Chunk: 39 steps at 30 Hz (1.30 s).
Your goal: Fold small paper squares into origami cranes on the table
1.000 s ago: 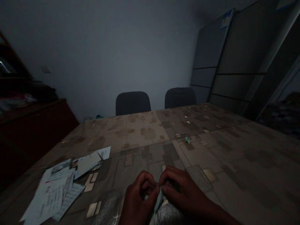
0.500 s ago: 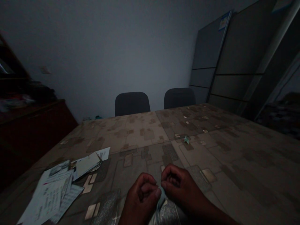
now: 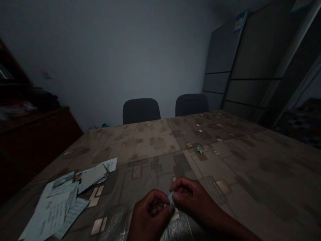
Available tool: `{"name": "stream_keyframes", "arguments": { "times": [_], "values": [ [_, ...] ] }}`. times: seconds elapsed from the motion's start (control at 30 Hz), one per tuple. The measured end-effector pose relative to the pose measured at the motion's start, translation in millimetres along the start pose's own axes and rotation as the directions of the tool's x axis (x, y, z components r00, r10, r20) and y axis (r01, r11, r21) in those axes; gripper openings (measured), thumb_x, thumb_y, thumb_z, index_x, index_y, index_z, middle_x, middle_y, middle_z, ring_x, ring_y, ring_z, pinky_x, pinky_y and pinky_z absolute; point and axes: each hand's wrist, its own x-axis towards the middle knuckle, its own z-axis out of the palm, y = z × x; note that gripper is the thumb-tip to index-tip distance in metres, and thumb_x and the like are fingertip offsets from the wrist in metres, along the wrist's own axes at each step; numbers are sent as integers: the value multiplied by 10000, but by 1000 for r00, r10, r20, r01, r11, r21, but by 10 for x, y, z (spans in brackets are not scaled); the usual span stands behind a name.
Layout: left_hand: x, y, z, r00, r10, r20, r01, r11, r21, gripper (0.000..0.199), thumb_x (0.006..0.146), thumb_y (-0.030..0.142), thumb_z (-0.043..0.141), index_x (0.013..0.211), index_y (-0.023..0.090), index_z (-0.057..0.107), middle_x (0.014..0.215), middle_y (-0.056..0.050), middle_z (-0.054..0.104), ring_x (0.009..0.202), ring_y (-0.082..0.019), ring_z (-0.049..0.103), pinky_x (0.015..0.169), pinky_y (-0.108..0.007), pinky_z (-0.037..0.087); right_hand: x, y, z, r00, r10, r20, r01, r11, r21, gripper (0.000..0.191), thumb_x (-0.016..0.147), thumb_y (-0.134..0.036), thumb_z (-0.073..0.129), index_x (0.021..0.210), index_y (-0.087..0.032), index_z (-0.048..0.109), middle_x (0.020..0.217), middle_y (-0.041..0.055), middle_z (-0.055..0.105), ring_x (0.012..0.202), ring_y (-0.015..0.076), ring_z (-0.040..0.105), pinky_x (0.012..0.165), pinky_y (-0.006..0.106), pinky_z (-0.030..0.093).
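Between my two hands, near the front edge of the view, is a small pale green-blue piece of folded paper (image 3: 171, 197). My left hand (image 3: 151, 212) is closed, pinching the paper's left side between thumb and fingertips. On its right side, my right hand (image 3: 189, 195) pinches it in the same manner. Most of the paper is hidden by the fingers, so its full shape cannot be made out. Farther off on the table lies a small green folded-paper figure (image 3: 199, 149), apart from both hands.
A patterned cloth covers the table (image 3: 150, 160). Loose printed sheets (image 3: 54, 207) and a stack of cards or papers (image 3: 94, 175) lie at the left. Two dark chairs (image 3: 141, 111) stand along the far side, before a pale wall. A dark red cabinet (image 3: 37, 140) is at the left.
Both hands have shifted slightly, and the paper between them has turned, now showing as a smaller pointed bit between the fingertips. The green figure and the papers stay put.
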Motion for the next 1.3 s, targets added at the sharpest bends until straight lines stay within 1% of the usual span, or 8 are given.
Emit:
{"name": "stream_keyframes", "arguments": {
  "times": [0.17,0.3,0.47,0.63,0.97,1.03,1.17,1.3],
  "values": [
    [4,-54,-16,1000,-20,13,20,1000,4,101,590,205,711,629,154,632,493,48,514,481,-102,444,481,-204,324,0,-12,-24,1000,-29,2,29,999,-24,177,743,-320,656,818,-168,606,627,-37,487,584,115,457,551,236,344],
    [13,-68,-58,998,56,-15,-54,995,83,70,618,220,715,644,167,677,499,35,538,494,-121,474,472,-215,346,-5,-126,-95,999,-28,19,28,999,-35,203,797,-352,609,878,-166,603,648,-29,518,584,117,481,575,247,372],
    [16,-63,-100,986,169,15,-168,959,229,91,689,268,688,648,193,718,604,-24,684,593,-193,607,556,-264,445,-28,-176,-58,995,-51,-87,26,963,-268,132,760,-260,601,672,-168,565,586,-42,480,552,109,438,524,227,331],
    [0,-40,-92,963,268,17,-260,915,309,83,693,252,692,624,208,705,594,-11,698,577,-192,624,577,-248,454,-50,-120,75,984,-118,-137,36,870,-492,69,678,-150,584,644,-181,532,544,-57,454,509,107,432,480,214,311],
    [-13,-62,-25,934,356,33,-342,861,377,146,697,192,636,554,225,637,534,18,634,508,-159,566,542,-226,409,0,18,192,946,-259,-197,-1,602,-799,254,568,-32,480,594,-219,311,564,-47,405,533,129,423,513,243,230],
    [16,-77,-17,949,314,-3,-295,895,334,117,669,187,656,565,218,612,522,34,597,506,-147,548,502,-211,388,14,5,188,954,-223,-201,-10,646,-763,233,605,-51,489,606,-217,326,560,-50,402,526,126,412,510,244,228],
    [83,-50,-21,986,133,-98,-120,984,130,132,631,191,673,579,201,552,499,62,539,484,-113,506,473,-188,373,2,-91,80,978,-146,-146,64,887,-458,145,831,-225,462,688,-199,455,611,-41,454,574,128,446,530,231,313],
    [83,3,-30,988,109,-107,-103,993,56,122,607,188,699,580,180,580,526,45,574,511,-110,524,503,-192,394,-33,-138,-30,990,-134,-52,113,949,-293,65,853,-232,516,872,-189,561,701,-31,493,648,129,461,579,233,351]
  ]
}}
